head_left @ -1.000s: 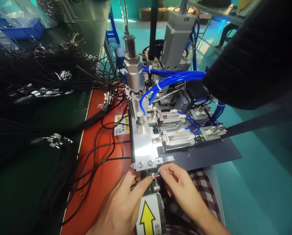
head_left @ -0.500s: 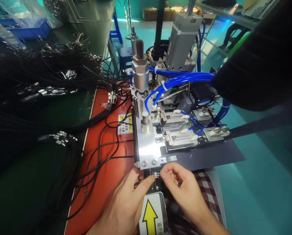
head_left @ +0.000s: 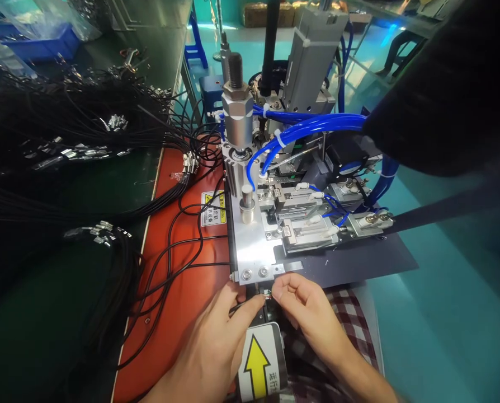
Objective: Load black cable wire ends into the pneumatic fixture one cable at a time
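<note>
Just in front of the machine's metal plate (head_left: 252, 246), my left hand (head_left: 216, 330) is closed on a black cable (head_left: 235, 309), thumb and fingers pinching it near its end. Small thin wires with a bit of metal (head_left: 268, 294) show at that end, between the two hands. My right hand (head_left: 306, 305) pinches at these wire tips with thumb and forefinger, its other fingers curled. What exactly lies in the right fingertips is too small to make out. Below the hands is a white label with a yellow arrow (head_left: 256, 366) on a machine part.
Pneumatic cylinders (head_left: 312, 238) and blue air hoses (head_left: 317, 123) fill the machine behind the hands. Loose black cables (head_left: 170, 246) cross the orange surface (head_left: 183, 302) at left. Bundles of cables with metal ends (head_left: 103, 232) lie on the dark table. A blue tray (head_left: 57, 45) stands far left.
The whole view has shifted slightly, with the machine and hands a little higher in the picture. Both hands keep nearly the same pinch on the cable end and wires.
</note>
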The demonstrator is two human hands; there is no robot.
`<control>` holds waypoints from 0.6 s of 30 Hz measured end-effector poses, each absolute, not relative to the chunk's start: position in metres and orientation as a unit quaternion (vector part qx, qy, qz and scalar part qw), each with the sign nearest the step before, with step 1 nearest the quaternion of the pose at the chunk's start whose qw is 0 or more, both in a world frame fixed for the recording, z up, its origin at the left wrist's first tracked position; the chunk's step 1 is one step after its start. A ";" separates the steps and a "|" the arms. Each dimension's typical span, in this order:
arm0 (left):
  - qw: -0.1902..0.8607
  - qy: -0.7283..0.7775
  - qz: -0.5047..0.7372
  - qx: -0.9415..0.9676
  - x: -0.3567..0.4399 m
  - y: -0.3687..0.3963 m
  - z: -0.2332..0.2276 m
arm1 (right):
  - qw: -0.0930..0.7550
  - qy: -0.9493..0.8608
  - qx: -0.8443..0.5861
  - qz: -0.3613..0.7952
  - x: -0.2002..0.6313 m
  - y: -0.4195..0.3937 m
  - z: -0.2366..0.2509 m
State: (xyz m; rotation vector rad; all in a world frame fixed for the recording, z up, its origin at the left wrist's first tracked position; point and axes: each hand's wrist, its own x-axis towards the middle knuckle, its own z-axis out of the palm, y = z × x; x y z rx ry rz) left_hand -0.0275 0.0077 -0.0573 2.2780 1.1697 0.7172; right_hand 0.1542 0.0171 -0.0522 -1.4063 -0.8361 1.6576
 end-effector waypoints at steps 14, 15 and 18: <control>0.225 0.415 0.256 0.843 -0.025 0.012 -0.050 | 0.388 -0.342 -0.559 0.648 0.156 0.017 -0.057; 0.224 0.414 0.254 0.845 -0.025 0.012 -0.049 | 0.389 -0.347 -0.558 0.645 0.156 0.016 -0.056; 0.229 0.410 0.252 0.846 -0.024 0.014 -0.048 | 0.392 -0.376 -0.562 0.624 0.157 0.015 -0.057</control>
